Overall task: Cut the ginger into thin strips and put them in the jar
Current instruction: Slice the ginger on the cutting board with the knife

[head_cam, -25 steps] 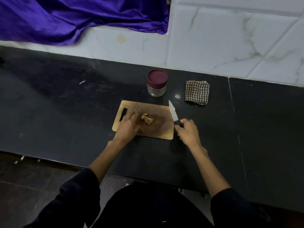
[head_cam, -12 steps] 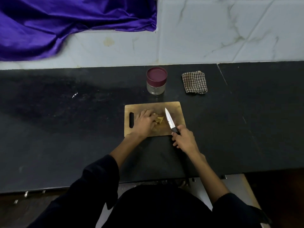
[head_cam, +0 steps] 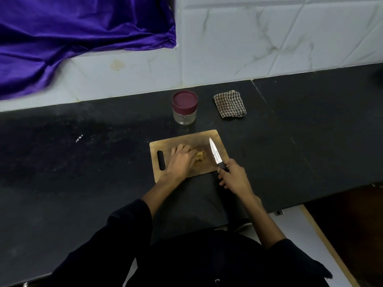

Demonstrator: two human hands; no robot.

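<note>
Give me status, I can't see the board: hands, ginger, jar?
Left hand holding ginger on board. Right hand grips knife, uncut. Jar lidded.

We find one marking only: a small dark print, perhaps a brand mark, on the flat of the knife (head_cam: pixel 215 153) blade, near the handle. It is too small and blurred for us to read any letter or number. The jar (head_cam: pixel 184 107), its lid, the checked cloth (head_cam: pixel 229 104) and the cutting board (head_cam: pixel 186 139) show us no text
</note>
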